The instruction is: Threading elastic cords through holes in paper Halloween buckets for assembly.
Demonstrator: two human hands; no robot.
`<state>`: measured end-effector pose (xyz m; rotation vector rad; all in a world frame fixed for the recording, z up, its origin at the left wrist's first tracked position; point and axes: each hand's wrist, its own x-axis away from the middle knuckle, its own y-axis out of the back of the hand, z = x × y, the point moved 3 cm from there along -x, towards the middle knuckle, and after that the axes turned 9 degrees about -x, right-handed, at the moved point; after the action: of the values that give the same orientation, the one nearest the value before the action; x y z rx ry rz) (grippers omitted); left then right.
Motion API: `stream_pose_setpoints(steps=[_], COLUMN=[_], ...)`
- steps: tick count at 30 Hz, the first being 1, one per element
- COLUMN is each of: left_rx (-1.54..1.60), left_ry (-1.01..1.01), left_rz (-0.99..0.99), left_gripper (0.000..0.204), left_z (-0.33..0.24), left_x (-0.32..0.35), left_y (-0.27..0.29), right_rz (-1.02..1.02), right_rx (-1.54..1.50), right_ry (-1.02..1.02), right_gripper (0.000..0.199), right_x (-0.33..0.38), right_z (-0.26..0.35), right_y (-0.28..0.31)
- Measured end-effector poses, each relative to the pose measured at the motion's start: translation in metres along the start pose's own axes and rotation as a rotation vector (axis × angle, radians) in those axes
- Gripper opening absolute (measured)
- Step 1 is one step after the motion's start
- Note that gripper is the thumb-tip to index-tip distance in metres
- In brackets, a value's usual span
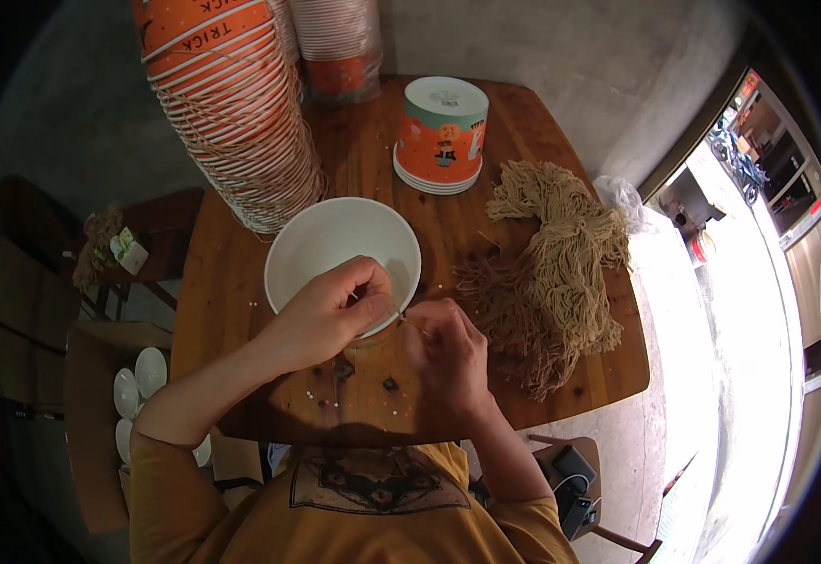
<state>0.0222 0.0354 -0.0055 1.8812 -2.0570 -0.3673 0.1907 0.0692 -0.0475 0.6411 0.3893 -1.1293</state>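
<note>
While the white tub (321, 249) sits on the wooden table (213, 348), their left hand (344, 301) curls over its near rim, can't tell what it's gripping; the right hand (450, 348), just beside, pinches some thin strand (402, 317).

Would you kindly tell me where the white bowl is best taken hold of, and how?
I'd pinch the white bowl at its far-right rim, coming from the far right with the grip straddling it: the mouth opens upward and that edge looks clear, while the left hand and right hand crowd the near-right side.
</note>
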Motion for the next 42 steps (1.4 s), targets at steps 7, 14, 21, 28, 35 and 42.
stream_pose_setpoints(steps=[7,14,21,28,35,42], left_rx=[0.062,-0.274,-0.245,-0.326,-0.492,-0.672], left_ry=[0.023,-0.290,-0.293,-0.297,-0.408,-0.510], left_rz=[0.006,-0.149,-0.182,-0.136,-0.231,-0.318], left_gripper=[0.011,0.009,0.008,0.006,0.009,0.012], left_z=[-0.005,-0.007,-0.017,-0.010,-0.013,-0.013], left_x=[0.000,0.001,0.002,0.002,0.006,0.012], left_y=[-0.002,-0.002,0.003,0.000,-0.001,-0.009], right_rz=[-0.045,-0.094,-0.045,-0.073,-0.068,-0.071], right_rx=[0.206,0.286,0.141,0.132,0.143,0.005], right_ry=[0.201,0.205,-0.013,-0.045,-0.027,-0.133], right_gripper=[0.034,0.028,0.031,0.024,0.021,0.020], right_x=[0.001,0.001,0.003,0.006,0.007,0.023], right_z=[0.000,0.001,0.007,0.006,0.005,-0.002], right_y=[-0.004,-0.007,-0.007,-0.010,-0.013,-0.023])
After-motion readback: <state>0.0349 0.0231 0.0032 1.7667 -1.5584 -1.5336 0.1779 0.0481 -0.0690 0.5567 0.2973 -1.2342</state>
